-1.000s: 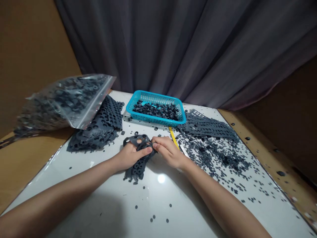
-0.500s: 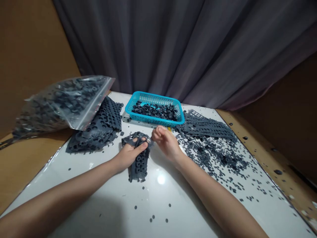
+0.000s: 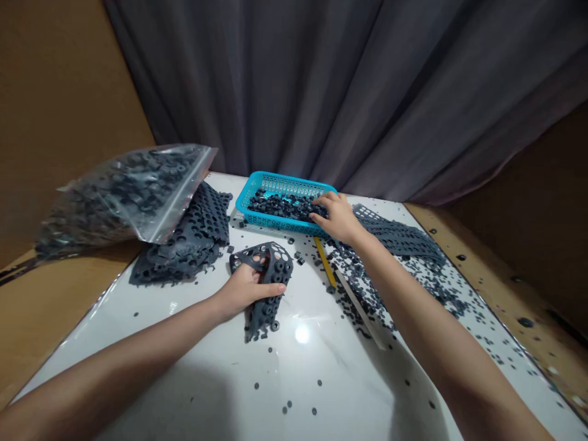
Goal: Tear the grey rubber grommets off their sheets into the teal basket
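Note:
My left hand [image 3: 245, 290] grips a dark grey perforated rubber sheet [image 3: 272, 278], its thumb across the front and its other fingers behind. The sheet is bent over at the top; open holes show there, and ring-shaped pieces still sit in its lower part. Over the right end of a blue plastic basket [image 3: 275, 223] reaches my right hand [image 3: 339, 215], fingers apart and pointing into it. Small dark rubber rings [image 3: 287, 206] cover much of the basket's floor. Nothing shows between the right fingers.
A zip bag of rubber rings [image 3: 133, 184] leans over stacked perforated sheets [image 3: 184, 245] at left. On the right lie another punched sheet [image 3: 397, 236], many scattered bits [image 3: 441, 300], a yellow stick [image 3: 325, 262] and a pale strip [image 3: 361, 309]. A grey curtain [image 3: 275, 92] hangs behind.
My right hand has moved from beside the sheet up and right to the basket, its fingers spreading. The sheet in my left hand has turned and bent over further. The yellow stick and pale strip are uncovered.

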{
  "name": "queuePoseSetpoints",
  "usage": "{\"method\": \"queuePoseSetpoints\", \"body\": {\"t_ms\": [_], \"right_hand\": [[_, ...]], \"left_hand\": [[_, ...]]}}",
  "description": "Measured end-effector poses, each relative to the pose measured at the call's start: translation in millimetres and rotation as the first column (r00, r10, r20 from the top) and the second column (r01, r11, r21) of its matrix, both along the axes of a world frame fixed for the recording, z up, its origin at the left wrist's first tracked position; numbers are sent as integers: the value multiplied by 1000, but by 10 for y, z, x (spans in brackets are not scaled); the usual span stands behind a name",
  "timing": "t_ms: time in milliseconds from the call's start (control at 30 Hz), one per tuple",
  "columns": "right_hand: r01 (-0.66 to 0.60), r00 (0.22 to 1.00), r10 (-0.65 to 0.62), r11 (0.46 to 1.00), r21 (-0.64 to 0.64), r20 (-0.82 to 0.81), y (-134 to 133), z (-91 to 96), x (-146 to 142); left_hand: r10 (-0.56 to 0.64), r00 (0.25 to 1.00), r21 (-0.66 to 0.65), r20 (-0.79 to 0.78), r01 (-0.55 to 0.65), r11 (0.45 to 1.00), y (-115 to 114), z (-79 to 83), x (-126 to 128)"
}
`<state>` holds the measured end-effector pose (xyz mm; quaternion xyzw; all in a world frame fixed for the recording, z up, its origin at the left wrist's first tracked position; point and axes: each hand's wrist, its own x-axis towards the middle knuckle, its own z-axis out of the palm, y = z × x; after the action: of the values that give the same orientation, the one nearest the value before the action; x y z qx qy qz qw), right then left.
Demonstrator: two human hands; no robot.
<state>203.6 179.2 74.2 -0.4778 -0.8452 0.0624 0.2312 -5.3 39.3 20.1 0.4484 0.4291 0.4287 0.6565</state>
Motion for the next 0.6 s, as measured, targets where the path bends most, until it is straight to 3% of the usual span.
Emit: {"method": "queuePoseSetpoints", "body": {"t_ms": [67,100,167,267,367,600], "right_hand": [[-249,968,249,968,34,-5,-327,113,-115],[-383,923,383,924,-7,23,-492,160,-176],[-493,858,497,868,-63,134,-767,214,-290],[-513,805,522,851,-111,280,-953,189,-389],[-513,798,533,846,-146,283,-933,113,-382],[-467,884,461,877,-114,-77,-933,-19,-244]], "left_hand": [[-27,1000,50,-3,27,998,1,-11,7],[-38,999,84,-23,40,996,1,-16,11],[-26,994,161,-107,43,986,1,-27,18],[84,958,248,-276,-13,969,-6,-33,19],[150,922,278,-358,-47,959,-14,-21,5],[95,991,127,-97,-82,989,4,11,-16]]}}
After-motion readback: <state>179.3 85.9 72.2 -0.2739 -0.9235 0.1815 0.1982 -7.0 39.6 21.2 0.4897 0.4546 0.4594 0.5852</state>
